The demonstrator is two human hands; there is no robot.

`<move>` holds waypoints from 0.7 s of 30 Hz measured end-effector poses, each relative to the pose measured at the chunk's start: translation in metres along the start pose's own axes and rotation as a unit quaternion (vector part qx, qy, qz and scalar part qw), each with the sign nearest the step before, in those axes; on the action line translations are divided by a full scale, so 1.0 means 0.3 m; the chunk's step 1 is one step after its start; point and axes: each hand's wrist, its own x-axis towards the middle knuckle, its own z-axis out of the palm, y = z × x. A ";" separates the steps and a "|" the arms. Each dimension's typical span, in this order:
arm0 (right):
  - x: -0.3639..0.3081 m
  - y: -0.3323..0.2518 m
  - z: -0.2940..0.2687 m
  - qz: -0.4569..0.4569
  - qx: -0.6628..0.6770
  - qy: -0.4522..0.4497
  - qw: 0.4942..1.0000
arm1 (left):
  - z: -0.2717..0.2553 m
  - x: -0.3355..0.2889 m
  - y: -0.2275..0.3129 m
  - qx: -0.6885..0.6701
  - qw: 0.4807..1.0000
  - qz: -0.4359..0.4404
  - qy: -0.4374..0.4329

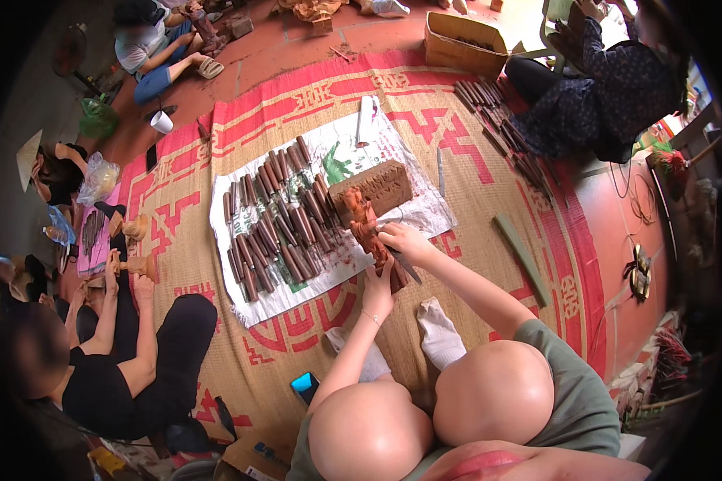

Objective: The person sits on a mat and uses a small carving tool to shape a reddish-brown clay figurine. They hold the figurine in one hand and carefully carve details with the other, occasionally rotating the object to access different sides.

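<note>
My left hand [379,293] is closed around the lower part of a reddish-brown carved wooden figurine [363,223]. The figurine stands tilted, its upper part against a brown block [385,186] with markings on its face. At the figurine's right side, my right hand [407,243] grips a slim, dark carving tool [407,269], whose tapered end points down and to the right. My fingers hide the tool's other end. Several dark-handled carving tools [285,228] lie in rows to the left, on a white printed sheet [427,192].
A white tube [364,122] lies on the sheet's far edge. The red-patterned straw mat [489,264] carries a green strip [521,260] and more tools [513,144] at right. People sit around it; one [116,361] works at left. A cardboard box [465,42] stands behind.
</note>
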 end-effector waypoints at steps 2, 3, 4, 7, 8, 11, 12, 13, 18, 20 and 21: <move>-0.043 0.001 0.016 0.012 -0.006 -0.040 0.999 | 0.000 -0.005 0.007 0.000 1.000 0.011 0.009; -0.051 -0.004 0.015 0.014 -0.009 -0.059 0.998 | -0.006 -0.012 0.015 0.005 1.000 0.015 0.013; -0.059 -0.007 0.012 0.021 0.004 -0.062 0.998 | -0.015 -0.012 0.018 0.011 1.000 0.018 0.016; -0.051 -0.018 0.001 0.019 0.025 -0.039 0.999 | -0.024 -0.017 0.033 0.018 1.000 0.005 0.000; -0.027 -0.014 0.004 0.013 0.019 -0.031 0.999 | -0.022 -0.010 0.026 0.011 1.000 0.006 0.005; -0.002 -0.018 0.017 -0.002 0.006 -0.021 1.000 | 0.009 -0.010 -0.004 -0.013 1.000 0.020 0.021; -0.014 -0.030 0.032 -0.015 0.007 -0.025 1.000 | 0.018 -0.012 -0.020 -0.018 0.999 0.032 0.034; -0.033 -0.022 0.042 -0.026 0.004 -0.028 0.999 | 0.000 0.001 -0.004 -0.024 0.997 0.048 0.048; -0.016 -0.038 0.014 0.025 0.014 -0.037 0.999 | -0.013 -0.014 -0.004 0.007 1.000 0.005 0.001; -0.012 -0.018 0.022 -0.002 -0.005 -0.006 1.000 | -0.013 -0.005 -0.005 -0.003 1.000 0.005 -0.011; -0.008 -0.003 0.019 -0.020 -0.017 0.012 1.000 | -0.017 0.004 -0.001 -0.006 1.000 0.007 -0.008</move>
